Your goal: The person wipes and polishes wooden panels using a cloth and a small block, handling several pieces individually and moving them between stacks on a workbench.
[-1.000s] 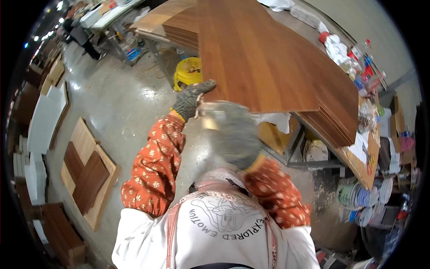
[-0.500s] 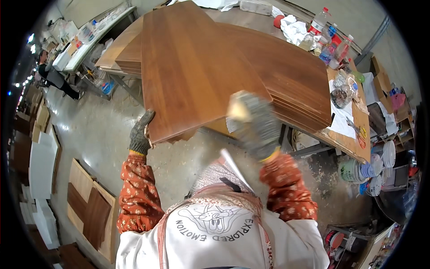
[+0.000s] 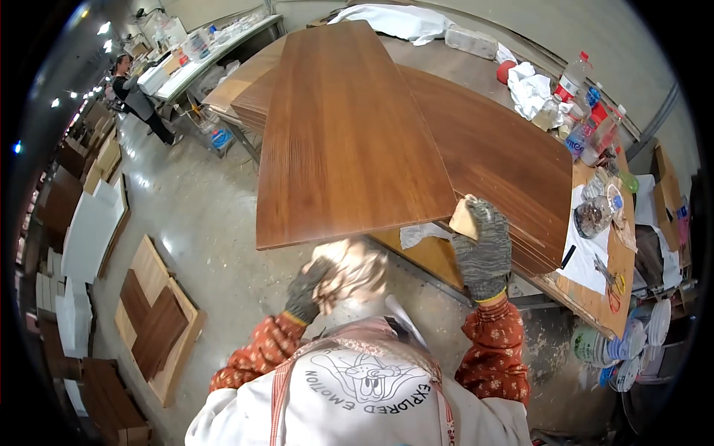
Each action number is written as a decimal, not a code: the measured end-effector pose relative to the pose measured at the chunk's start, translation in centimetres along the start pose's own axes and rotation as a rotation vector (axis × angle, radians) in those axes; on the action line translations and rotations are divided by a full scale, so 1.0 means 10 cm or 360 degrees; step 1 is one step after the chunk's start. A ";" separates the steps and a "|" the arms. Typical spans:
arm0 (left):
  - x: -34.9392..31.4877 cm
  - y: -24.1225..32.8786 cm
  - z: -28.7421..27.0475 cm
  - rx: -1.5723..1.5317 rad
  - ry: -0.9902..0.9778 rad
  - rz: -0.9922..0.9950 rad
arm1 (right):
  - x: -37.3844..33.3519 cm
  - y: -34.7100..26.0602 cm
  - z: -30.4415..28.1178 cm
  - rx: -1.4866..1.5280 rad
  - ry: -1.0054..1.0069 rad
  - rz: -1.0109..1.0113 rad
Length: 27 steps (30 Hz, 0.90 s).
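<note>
A long brown wooden panel (image 3: 349,141) lies slanted across a stack of similar panels (image 3: 506,156) on the workbench. My left hand (image 3: 306,291), in a dark grey knit glove, is closed on a crumpled beige cloth (image 3: 352,275), slightly blurred. It is below the panel's near edge, apart from it. My right hand (image 3: 485,253), also gloved, grips a small tan pad (image 3: 464,218) beside the panel's near right corner. Whether the pad is a folded cloth or a sponge I cannot tell.
Plastic bottles (image 3: 571,78), crumpled white paper (image 3: 529,91) and orange-handled scissors (image 3: 614,290) lie on the bench's right side. Plastic tubs (image 3: 595,346) stand below. On the left floor a wooden frame (image 3: 182,338) holds brown boards. A person (image 3: 134,97) stands far left.
My left hand has left the panel's near left corner and moved right and nearer me, with the cloth. My right hand has moved right and down, off the panel's near edge, still holding the pad.
</note>
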State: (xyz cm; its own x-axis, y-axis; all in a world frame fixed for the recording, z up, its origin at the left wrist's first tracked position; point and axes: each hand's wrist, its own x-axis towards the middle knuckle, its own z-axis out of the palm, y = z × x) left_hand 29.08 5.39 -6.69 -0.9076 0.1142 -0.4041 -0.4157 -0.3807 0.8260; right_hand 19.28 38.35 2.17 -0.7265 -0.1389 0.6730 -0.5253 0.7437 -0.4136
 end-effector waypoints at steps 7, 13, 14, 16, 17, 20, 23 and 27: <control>0.65 0.28 1.43 -0.0885 -0.0676 -0.0043 | -0.16 0.18 -0.03 0.0336 0.0131 0.0176; 0.46 0.58 1.20 0.0332 -0.0171 -0.0038 | -0.17 0.14 -0.02 0.0134 0.0036 0.0137; 0.56 0.28 0.90 0.0677 0.0093 0.0490 | -0.17 0.10 -0.03 0.0230 0.0068 0.0187; 0.57 0.08 0.42 0.0873 0.0339 0.0893 | -0.16 0.02 0.05 0.0463 0.0081 0.0365; 0.48 0.12 0.19 0.0808 0.0360 0.0788 | -0.17 0.00 0.16 0.0477 0.0077 0.0345; 0.08 0.36 -0.59 0.0711 0.0519 0.0506 | -0.04 -0.21 0.53 0.1557 -0.0097 0.0557; -0.24 0.50 -1.55 0.0020 0.0505 0.0590 | 0.21 -0.63 0.88 0.0969 -0.0142 0.0209; -0.35 0.66 -2.18 0.0722 0.0945 0.1067 | 0.44 -0.81 1.39 0.1508 -0.0250 0.0300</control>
State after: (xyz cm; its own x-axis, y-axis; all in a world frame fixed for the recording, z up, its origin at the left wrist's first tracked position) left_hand 30.83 -17.48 -8.41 -0.8375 -0.5191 0.1708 0.0746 0.2009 0.9768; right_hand 14.22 22.63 -0.04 -0.8497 -0.2080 0.4844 -0.4829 -0.0615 -0.8735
